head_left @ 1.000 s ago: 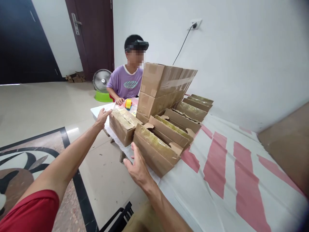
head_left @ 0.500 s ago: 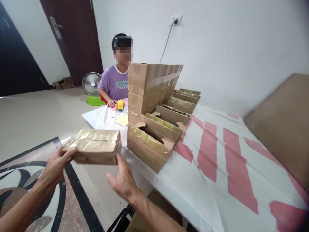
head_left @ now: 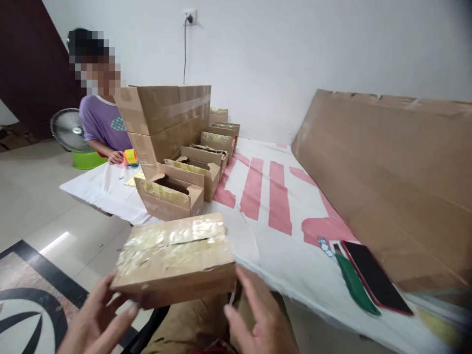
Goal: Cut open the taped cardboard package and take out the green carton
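Note:
A closed cardboard box [head_left: 177,255], its top covered with shiny tape, is held above my lap near the table's front edge. My left hand [head_left: 101,314] grips its left end, thumb at the lower front edge and fingers reaching underneath. At the right end, my right hand [head_left: 254,307] presses against the box's side with its fingers, the thumb standing apart in front. Just beyond the held box sits an open cardboard box [head_left: 171,191] with raised flaps, first in a row of open boxes along the table.
Closed boxes [head_left: 162,110] are stacked beside the row. A person in purple [head_left: 106,123] sits behind them, one hand near a tape roll [head_left: 130,157]. At right lie a phone [head_left: 376,275], a green-handled tool [head_left: 356,285] and a large cardboard sheet [head_left: 387,182].
My view has swung right, bringing the phone and green-handled tool into sight. Both hands have brought the taped box closer to me, over my lap.

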Tool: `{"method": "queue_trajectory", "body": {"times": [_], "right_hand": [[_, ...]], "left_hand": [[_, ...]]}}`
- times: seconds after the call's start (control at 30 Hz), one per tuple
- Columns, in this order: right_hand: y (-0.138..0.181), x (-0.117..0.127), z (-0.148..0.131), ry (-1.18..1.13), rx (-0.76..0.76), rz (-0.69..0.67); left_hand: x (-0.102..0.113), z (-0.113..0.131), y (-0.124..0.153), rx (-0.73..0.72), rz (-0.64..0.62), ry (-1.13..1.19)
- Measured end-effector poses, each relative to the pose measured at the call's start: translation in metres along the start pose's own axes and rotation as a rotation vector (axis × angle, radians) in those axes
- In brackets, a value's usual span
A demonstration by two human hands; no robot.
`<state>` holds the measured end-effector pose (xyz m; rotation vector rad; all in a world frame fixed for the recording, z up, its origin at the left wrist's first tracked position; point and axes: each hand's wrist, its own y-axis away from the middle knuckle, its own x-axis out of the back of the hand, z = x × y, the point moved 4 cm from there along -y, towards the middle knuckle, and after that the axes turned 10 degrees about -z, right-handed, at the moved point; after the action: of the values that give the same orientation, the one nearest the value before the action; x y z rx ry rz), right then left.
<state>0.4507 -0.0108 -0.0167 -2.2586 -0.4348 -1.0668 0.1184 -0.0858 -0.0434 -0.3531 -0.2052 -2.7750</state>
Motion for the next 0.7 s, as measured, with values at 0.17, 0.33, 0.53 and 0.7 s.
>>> {"method": "queue_trajectory", "body": {"times": [0.17,0.33,0.53,0.7], "right_hand": [[0.035,0.055,0.063,0.134,-0.209,0.353],[0.056,0.039,0.137,0.031,-0.46,0.352],[0.074,0.019,0.166,-0.103,-0.524,0.337],[0.065,0.008,0.152,-0.114,-0.506,0.377]], "left_hand": [[-0.137,0.062,-0.031,-0.254,-0.401,0.123],[-0.222,0.065,-0.074,-0.347,-0.509,0.121],[-0.219,0.05,-0.102,-0.264,-0.36,0.16],[-0.23,0.063,-0.115,-0.26,-0.31,0.002]]}}
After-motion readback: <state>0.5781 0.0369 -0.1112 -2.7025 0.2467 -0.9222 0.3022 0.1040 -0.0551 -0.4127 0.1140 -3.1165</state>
